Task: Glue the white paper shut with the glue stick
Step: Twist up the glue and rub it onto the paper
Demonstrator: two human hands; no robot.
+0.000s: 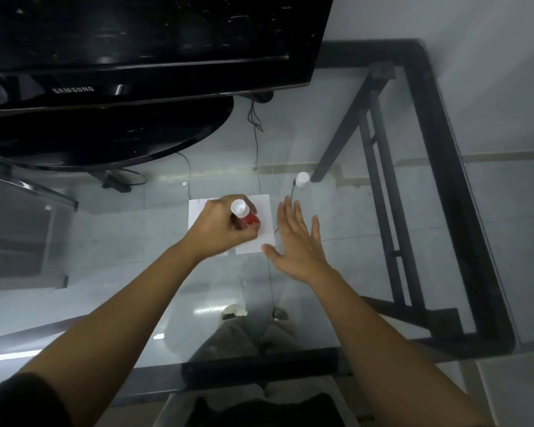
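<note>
Head view: the paper (258, 224) lies flat on the glass table (346, 229), just in front of the monitor's base (111, 134). My left hand (219, 229) is over the middle of the paper, fingers clamped round the red glue stick (246, 216), whose white end points up at the camera. I cannot tell whether its lower end touches the sheet. My right hand (296, 245) is flat, fingers together and thumb out, just right of the paper, with the thumb at the near right corner. A white cap (301, 179) stands on the glass beyond the paper's far right corner, clear of both hands.

I judge this to be the gluing step: the stick is uncapped and over the sheet. The next move calls for a steady paper, so the right hand should pin the edge while the left draws the stick along it, then fold and press.

Room is tight toward the monitor. To the right of the paper the glass is open up to the black frame (444, 167), and toward me too.
</note>
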